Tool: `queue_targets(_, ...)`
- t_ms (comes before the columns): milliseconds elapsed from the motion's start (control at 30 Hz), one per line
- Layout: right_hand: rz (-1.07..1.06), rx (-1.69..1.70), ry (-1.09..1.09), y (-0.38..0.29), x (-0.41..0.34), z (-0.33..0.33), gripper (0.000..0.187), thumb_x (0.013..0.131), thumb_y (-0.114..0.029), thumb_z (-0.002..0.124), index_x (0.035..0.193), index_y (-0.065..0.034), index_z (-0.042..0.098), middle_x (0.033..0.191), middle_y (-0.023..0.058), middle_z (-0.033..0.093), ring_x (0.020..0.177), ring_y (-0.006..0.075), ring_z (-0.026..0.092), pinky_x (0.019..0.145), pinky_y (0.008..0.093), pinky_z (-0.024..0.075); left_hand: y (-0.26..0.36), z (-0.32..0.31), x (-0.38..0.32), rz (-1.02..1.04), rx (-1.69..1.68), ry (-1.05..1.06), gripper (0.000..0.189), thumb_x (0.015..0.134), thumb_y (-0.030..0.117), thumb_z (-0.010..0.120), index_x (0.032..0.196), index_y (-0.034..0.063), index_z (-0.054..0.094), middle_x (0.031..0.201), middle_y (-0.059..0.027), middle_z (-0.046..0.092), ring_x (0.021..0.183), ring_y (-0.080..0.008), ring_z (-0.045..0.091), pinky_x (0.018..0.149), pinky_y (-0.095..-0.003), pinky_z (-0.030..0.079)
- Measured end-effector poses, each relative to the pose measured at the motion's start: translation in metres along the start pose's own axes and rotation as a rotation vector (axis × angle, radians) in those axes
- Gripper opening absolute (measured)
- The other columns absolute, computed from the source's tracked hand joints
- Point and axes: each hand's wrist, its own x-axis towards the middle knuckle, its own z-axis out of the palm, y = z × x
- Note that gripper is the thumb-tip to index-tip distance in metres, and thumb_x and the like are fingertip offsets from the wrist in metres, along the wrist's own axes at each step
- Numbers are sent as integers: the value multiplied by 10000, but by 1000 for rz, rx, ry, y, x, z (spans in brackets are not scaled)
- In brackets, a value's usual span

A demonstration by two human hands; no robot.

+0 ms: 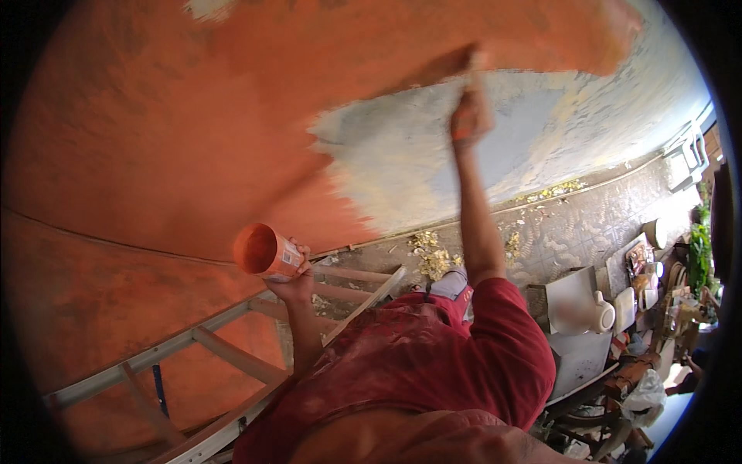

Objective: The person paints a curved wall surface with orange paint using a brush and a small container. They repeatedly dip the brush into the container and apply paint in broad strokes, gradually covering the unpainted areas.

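Observation:
My left hand (294,272) holds a paint-coated plastic container (269,255) tilted, its open mouth facing the upper left; orange paint coats its inside. My right hand (472,119), blurred and smudged with orange, grips a paintbrush (476,66) raised against the wall. The brush is at the border between the orange paint and a pale patch. Orange covers the upper and left parts of the wall (243,127), while the patch (406,133) shows grey, white and yellowish tones. The brush's bristles are too blurred to make out.
A metal ladder (156,348) stands at the lower left beside me. Yellow and pale debris (432,255) lies on the patterned floor (556,232) along the wall's foot. At the right are a metal box (571,296), a white mug-shaped vessel (604,312), a clear plastic bag (646,397) and a pale chair (688,153).

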Motion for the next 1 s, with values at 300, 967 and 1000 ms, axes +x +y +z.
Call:
queue_targets(300,-135,1089,-606,-231,-44,50,370,816,-89,629,1186,-88,620,1315,140,597,1049,289,661,787,370,566,3,8,-18,115,86,-38,662,828,379,643,1287,-42,418,1218,-180,464,1117,-327,485,613,-312,533)
queue_targets(967,-41,232,-3,166,81,-56,352,843,-76,624,1188,-9,628,1164,179,654,887,310,689,732,375,553,-167,7,46,137,7,11,762,764,345,764,1354,17,412,1263,-156,484,1158,-307,481,649,-319,560)
queue_targets(1000,-5,404,-205,131,60,-54,443,817,-91,661,1250,-8,609,1258,189,635,925,323,695,747,381,561,-182,11,49,136,-10,19,767,758,341,771,1357,23,412,1265,-154,483,1156,-303,482,649,-318,558)
